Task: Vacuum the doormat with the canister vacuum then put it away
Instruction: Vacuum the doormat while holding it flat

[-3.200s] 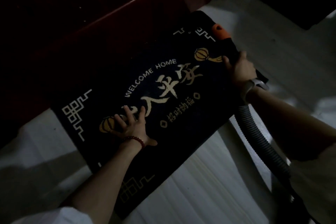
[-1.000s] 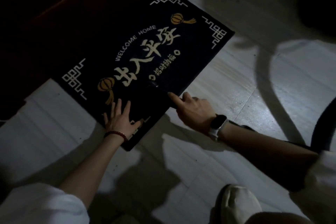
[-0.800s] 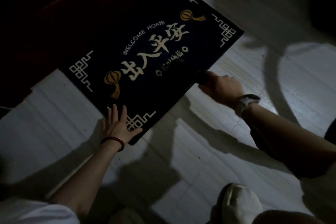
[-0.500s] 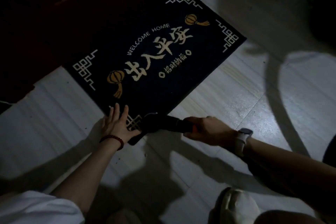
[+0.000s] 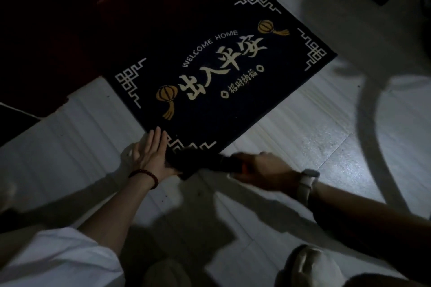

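Note:
A dark doormat (image 5: 219, 72) with pale characters, "WELCOME HOME" and two orange lanterns lies slanted on a pale floor. My left hand (image 5: 152, 156), red bead bracelet on the wrist, lies flat with fingers spread at the mat's near corner. My right hand (image 5: 263, 173), wearing a white watch, grips the black vacuum nozzle (image 5: 198, 163). The nozzle's tip sits on that same near corner, right against my left hand. The canister itself is out of sight.
A dark red wooden step or threshold (image 5: 116, 7) borders the mat's far side. The vacuum hose (image 5: 377, 137) curves across the floor at the right. My light shoe (image 5: 310, 268) sits at the bottom edge. The room is dim.
My right hand has swept the nozzle from the mat's near edge to its near corner beside my left hand. The left hand has kept its place on that corner.

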`<state>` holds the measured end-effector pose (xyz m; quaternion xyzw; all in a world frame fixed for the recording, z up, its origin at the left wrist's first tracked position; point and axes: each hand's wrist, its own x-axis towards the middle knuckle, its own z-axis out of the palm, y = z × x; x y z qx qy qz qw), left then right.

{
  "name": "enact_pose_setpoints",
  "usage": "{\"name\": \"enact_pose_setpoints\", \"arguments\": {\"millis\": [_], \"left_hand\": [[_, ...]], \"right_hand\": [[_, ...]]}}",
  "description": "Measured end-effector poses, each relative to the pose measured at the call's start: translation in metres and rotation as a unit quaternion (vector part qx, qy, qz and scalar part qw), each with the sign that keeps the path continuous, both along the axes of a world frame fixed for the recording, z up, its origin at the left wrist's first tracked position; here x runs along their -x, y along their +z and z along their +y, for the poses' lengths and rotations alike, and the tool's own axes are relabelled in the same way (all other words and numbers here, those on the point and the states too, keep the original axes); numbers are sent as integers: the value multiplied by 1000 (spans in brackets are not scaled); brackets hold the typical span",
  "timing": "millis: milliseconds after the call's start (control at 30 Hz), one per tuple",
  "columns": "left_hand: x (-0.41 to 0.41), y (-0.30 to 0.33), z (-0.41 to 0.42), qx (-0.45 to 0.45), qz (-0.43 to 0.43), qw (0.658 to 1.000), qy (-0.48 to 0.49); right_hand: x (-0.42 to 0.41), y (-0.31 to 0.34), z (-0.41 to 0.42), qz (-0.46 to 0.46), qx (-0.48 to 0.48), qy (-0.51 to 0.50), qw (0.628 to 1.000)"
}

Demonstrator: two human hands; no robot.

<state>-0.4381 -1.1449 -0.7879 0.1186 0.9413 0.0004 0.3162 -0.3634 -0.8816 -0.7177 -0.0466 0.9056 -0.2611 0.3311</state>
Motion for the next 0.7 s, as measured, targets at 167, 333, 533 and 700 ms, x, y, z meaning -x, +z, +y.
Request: {"name": "enact_pose_setpoints", "arguments": {"millis": [167, 333, 533, 700], "left_hand": [[-2, 3, -1, -23, 7, 996, 87], [-1, 0, -4, -15, -9, 996, 92], [1, 0, -7, -21, -33, 995, 92], [-1, -9, -8, -33, -16, 995, 93]], "right_hand": [[54, 9, 19, 41, -86, -38, 995], [85, 8, -30, 88, -112, 48, 989], [92, 9, -55, 63, -92, 45, 993], [31, 19, -29, 8, -90, 115, 989]]}}
